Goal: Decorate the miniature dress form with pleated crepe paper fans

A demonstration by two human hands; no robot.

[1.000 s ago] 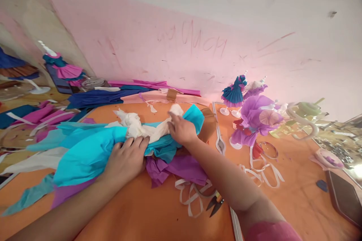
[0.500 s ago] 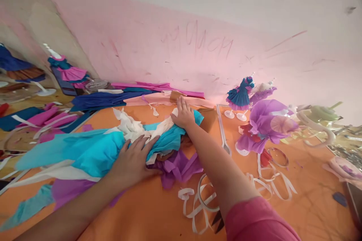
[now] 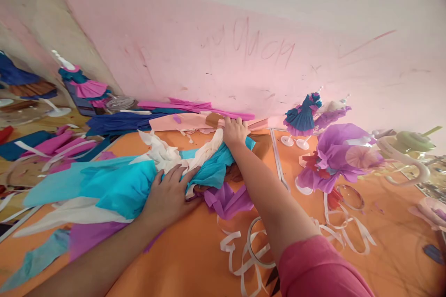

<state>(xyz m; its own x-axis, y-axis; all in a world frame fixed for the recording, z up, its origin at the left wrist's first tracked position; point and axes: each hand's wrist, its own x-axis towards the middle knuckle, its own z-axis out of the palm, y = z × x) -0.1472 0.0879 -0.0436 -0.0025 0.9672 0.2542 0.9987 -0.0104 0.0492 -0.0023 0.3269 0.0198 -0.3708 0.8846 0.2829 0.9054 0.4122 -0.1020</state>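
Note:
A heap of crumpled turquoise and white crepe paper (image 3: 121, 188) lies across the orange table (image 3: 167, 260). My left hand (image 3: 170, 195) rests on it with fingers spread. At the far right end of the heap, my right hand (image 3: 236, 132) has its fingers curled down over crepe paper, beside a white strip and the peach crepe paper (image 3: 170, 122); the fingertips are partly hidden. A brown piece (image 3: 213, 119) lies on the peach paper. Purple crepe paper (image 3: 228, 202) pokes out beneath the heap, right of my left hand.
White ribbon (image 3: 232, 243), a ring (image 3: 256, 241) and dark scissor blades (image 3: 272, 280) lie near my right forearm. Small doll dresses on stands (image 3: 301, 113) and a purple crepe paper bundle (image 3: 334, 158) are on the right. Blue crepe paper (image 3: 121, 123) lies along the back wall.
My right hand has gone from flat, with fingers stretched out, to curled fingers slightly farther right. The peach paper has shifted a little left. My left hand stays on the heap.

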